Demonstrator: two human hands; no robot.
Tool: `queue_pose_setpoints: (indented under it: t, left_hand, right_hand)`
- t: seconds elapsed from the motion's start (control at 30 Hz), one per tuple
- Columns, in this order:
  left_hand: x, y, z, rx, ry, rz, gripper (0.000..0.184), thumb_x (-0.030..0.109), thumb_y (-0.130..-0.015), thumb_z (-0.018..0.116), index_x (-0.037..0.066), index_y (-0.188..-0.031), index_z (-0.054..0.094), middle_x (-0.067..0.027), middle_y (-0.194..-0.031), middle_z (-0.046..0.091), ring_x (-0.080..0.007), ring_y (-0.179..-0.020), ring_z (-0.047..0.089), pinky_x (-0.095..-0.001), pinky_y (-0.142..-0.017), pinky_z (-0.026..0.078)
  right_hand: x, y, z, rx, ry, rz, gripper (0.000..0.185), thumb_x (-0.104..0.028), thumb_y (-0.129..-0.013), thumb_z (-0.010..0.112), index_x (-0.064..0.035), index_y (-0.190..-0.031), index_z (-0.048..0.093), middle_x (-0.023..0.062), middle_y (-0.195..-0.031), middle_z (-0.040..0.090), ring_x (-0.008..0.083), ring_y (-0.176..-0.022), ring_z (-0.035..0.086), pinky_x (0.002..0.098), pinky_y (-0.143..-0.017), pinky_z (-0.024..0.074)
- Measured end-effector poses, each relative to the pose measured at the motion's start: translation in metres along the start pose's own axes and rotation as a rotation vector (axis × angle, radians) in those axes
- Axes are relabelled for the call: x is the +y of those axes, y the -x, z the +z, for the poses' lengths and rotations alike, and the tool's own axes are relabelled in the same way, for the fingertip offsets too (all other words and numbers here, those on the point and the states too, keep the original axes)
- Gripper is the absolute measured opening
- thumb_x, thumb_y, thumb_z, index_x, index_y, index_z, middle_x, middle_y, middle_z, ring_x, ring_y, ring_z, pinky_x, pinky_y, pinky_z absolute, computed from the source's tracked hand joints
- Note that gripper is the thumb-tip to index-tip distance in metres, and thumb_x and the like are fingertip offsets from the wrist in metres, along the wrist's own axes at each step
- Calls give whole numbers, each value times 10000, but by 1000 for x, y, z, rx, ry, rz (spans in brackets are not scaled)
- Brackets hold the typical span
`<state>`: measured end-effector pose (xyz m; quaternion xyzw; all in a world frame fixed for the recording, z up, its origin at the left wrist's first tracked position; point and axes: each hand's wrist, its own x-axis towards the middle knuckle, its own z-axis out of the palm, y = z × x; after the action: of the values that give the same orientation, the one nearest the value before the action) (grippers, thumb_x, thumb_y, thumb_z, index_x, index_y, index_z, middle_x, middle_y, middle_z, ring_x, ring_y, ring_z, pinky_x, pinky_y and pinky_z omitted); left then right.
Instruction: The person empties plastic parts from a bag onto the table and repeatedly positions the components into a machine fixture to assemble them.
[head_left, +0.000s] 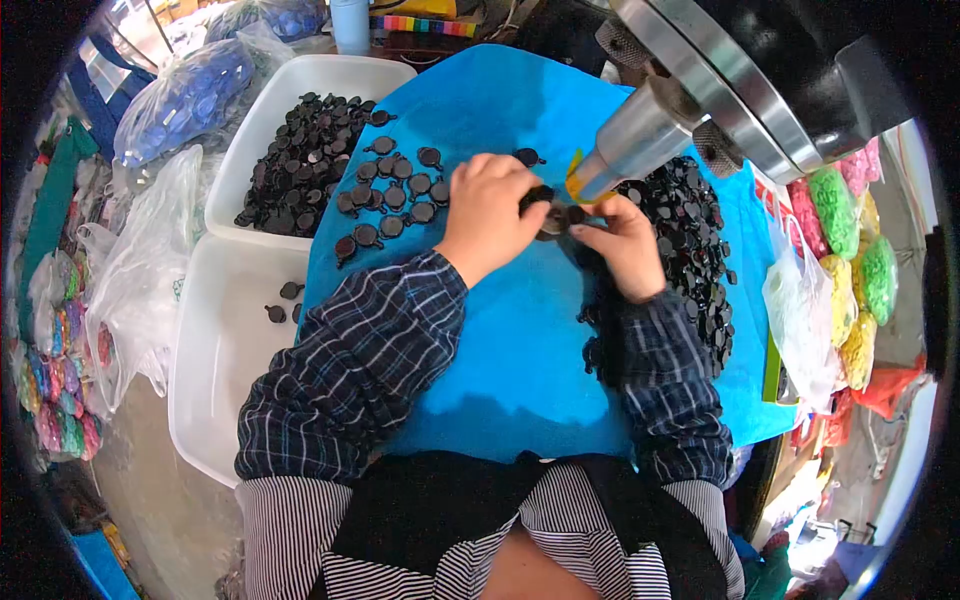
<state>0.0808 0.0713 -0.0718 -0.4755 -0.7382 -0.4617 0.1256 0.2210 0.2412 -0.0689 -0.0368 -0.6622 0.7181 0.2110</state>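
My left hand (488, 217) is closed on a small black round piece (537, 200), held between thumb and fingers. Close beside it, my right hand (627, 245) pinches another small black piece (577, 215) between thumb and finger. Between the two hands lies a dark round metal spot (555, 220), below the metal tip of a machine (640, 140). A yellow strip (576, 178) wraps the tip. Loose black round pieces (395, 195) with small tabs lie on the blue sheet (500, 370) to the left, and a large heap of them (690, 240) is at the right.
A white bin (232, 160) full of black pieces stands at the upper left; a second white bin (215, 340) below holds a few. Plastic bags (150, 260) hang at the left, and bags of coloured pieces (840, 250) at the right. The machine head (740, 80) overhangs the upper right.
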Motion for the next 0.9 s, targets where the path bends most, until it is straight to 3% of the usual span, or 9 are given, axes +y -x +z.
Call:
queue_pose_setpoints:
  t: [0.1, 0.13, 0.23, 0.37, 0.53, 0.63, 0.67, 0.77, 0.9]
  left_hand:
    - [-5, 0, -6, 37, 12, -38, 215, 212, -740, 712, 62, -893, 693, -68, -1011, 623, -295, -1045, 525, -451, -893, 387]
    - [-7, 1, -7, 55, 16, -56, 217, 213, -740, 713, 63, -896, 695, -68, -1013, 624, -294, -1042, 526, -451, -890, 386]
    - [-10, 1, -5, 63, 8, -57, 222, 215, -743, 714, 65, -905, 697, -71, -1012, 625, -296, -1037, 529, -455, -890, 386]
    - [-7, 1, -5, 68, 3, -66, 232, 217, -741, 716, 66, -916, 698, -74, -1012, 626, -300, -1035, 532, -456, -892, 388]
    - [-4, 0, -9, 92, -3, -62, 228, 208, -747, 709, 62, -922, 695, -78, -1015, 623, -307, -1045, 529, -450, -891, 399]
    - [-9, 0, -6, 77, 53, -25, 216, 191, -750, 704, 61, -922, 691, -73, -1010, 622, -306, -1043, 529, -444, -888, 408]
    - [-9, -1, -7, 71, 84, -3, 210, 183, -752, 701, 60, -922, 690, -71, -1008, 622, -306, -1042, 528, -441, -886, 413]
    - [-4, -2, -6, 39, 97, 78, 185, 171, -752, 707, 58, -897, 689, -69, -997, 622, -304, -1025, 532, -436, -871, 427]
    - [0, -1, -11, -45, 90, 164, 160, 160, -773, 699, 45, -882, 673, -84, -986, 621, -317, -1005, 540, -426, -865, 437]
  right_hand:
    - [10, -7, 15, 93, 467, 50, 378, 157, -736, 631, -25, -1061, 571, 54, -1091, 610, 160, -1041, 563, 297, -906, 457]
    - [7, -7, 10, 93, 467, 53, 378, 157, -736, 631, -25, -1061, 571, 54, -1091, 610, 160, -1041, 563, 297, -906, 457]
    - [-11, -2, -27, 4, 1166, -350, 435, 104, -691, 682, -16, -1095, 576, 81, -1063, 616, 162, -1007, 578, 280, -866, 463]
    - [-16, 6, -39, -165, 1268, -258, 445, 34, -658, 723, -6, -1077, 580, 90, -998, 616, 161, -908, 600, 276, -780, 480]
    - [-17, 8, -29, -145, 1094, 10, 376, 18, -703, 714, -12, -1058, 593, 63, -941, 605, 137, -828, 605, 282, -728, 488]
    - [-19, 5, -17, 44, 1045, 173, 317, 53, -745, 683, -5, -1037, 573, 39, -887, 586, 110, -794, 590, 259, -722, 478]
    - [-19, 5, -17, 47, 1046, 172, 317, 53, -745, 683, -5, -1037, 573, 39, -887, 586, 110, -794, 590, 259, -722, 478]
    - [-13, 2, -16, 171, 549, 185, 274, 72, -777, 661, -6, -1013, 548, 20, -875, 580, 89, -758, 567, 222, -702, 459]
    - [-13, 1, -15, 220, 505, 191, 277, 85, -773, 656, -17, -998, 530, 0, -857, 562, 81, -749, 542, 203, -684, 438]
